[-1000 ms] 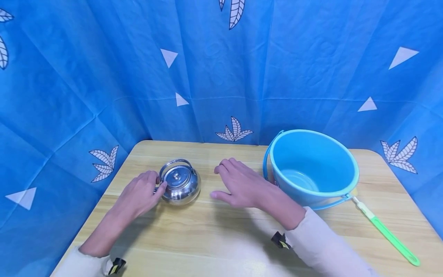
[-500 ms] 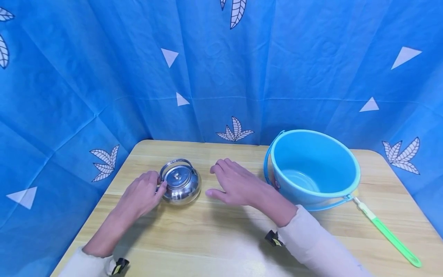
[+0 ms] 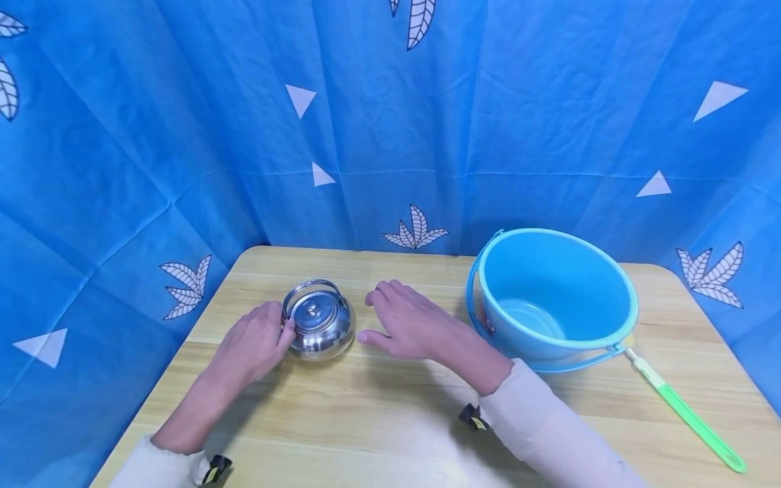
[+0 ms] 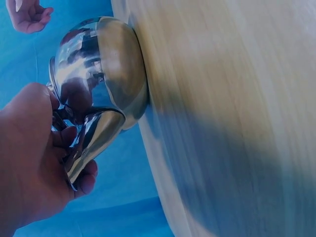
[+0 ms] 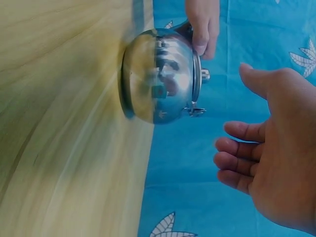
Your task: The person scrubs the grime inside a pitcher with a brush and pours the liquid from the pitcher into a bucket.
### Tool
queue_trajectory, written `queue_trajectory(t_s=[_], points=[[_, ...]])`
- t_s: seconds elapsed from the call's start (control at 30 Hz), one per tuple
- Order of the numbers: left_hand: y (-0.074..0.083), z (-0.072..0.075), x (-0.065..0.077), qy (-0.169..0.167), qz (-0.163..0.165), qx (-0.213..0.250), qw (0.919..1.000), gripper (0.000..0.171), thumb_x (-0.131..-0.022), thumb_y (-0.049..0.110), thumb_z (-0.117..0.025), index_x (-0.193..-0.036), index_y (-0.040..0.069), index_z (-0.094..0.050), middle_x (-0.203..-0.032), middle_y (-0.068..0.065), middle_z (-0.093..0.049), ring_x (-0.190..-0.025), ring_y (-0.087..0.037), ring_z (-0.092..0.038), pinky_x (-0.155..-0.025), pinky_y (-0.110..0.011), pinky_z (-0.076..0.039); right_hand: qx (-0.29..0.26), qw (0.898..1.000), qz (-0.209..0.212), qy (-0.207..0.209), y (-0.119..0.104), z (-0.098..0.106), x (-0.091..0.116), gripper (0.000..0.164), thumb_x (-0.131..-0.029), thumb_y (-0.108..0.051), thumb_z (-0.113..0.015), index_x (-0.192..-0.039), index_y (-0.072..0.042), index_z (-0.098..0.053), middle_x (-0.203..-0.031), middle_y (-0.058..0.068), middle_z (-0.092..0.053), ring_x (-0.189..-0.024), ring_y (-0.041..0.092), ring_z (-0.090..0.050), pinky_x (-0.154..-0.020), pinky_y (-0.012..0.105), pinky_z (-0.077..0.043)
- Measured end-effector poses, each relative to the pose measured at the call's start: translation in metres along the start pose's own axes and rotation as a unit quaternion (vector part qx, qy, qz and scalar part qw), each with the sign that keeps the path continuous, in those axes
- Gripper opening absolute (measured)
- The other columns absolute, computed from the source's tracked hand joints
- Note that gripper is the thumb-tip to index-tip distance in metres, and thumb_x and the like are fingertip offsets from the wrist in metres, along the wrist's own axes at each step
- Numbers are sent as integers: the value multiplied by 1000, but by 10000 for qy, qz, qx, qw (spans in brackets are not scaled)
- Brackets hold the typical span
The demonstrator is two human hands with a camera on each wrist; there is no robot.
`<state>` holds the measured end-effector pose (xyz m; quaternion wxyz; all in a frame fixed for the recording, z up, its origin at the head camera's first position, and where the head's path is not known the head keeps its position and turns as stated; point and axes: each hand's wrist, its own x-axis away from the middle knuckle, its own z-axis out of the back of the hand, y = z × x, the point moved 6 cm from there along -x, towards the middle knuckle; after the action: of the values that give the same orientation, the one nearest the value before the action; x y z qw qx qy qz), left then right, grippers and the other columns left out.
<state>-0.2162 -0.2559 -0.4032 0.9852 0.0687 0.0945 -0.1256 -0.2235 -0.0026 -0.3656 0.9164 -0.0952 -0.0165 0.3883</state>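
Observation:
A shiny steel teapot (image 3: pixel 323 339) stands upright on the table's left side, lid on and hoop handle raised. My left hand (image 3: pixel 253 342) grips it from the left. In the left wrist view, the fingers curl round its spout (image 4: pixel 98 138) and the thumb lies near the lid edge. To the right of the teapot, above the table, hovers my right hand (image 3: pixel 411 322), apart from it and holding nothing. The right wrist view has that hand (image 5: pixel 284 148) with thumb and fingers spread apart, facing the teapot (image 5: pixel 160 76) and its lid knob (image 5: pixel 205 74).
A light blue bucket (image 3: pixel 567 285) with its handle hanging down stands at the back right of the wooden table (image 3: pixel 366 434). Beside it lies a brush-like tool with a green handle (image 3: pixel 695 423), its far end partly hidden behind the bucket. A blue patterned curtain (image 3: pixel 390 135) encloses the table.
My right hand has moved slightly left, closer to the teapot. The left hand keeps its grip, and the teapot stays in place.

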Motion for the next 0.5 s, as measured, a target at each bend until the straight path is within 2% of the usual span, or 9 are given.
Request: queue_trajectory(t_s=[0.17,0.37,0.5], points=[[2,-1,0,17,-6,-42,10000,28,-103,28,-51,-95,2,-51,-79,-7,-50,-68,-20,-46,-61,-35,-42,43,9999,75,90,0,-4,-6,67,-104,-60,-45,-140,-4,-53,-132,8,-60,-117,21,-54,-107,39,-48],[4,-1,3,224,-129,-116,9996,27,-103,26,-51,-95,0,-50,-80,-8,-48,-68,-21,-46,-60,-35,-42,-22,9999,26,159,-1,-8,-12,64,-105,-58,-46,-139,-5,-54,-129,8,-60,-112,20,-55,-105,38,-49],[6,0,6,300,-204,-166,9992,27,-104,26,-51,-96,0,-50,-81,-9,-47,-70,-23,-45,-60,-35,-41,-50,9998,14,174,-1,-10,-17,64,-105,-57,-46,-140,-4,-54,-130,9,-61,-116,21,-57,-108,38,-48]])
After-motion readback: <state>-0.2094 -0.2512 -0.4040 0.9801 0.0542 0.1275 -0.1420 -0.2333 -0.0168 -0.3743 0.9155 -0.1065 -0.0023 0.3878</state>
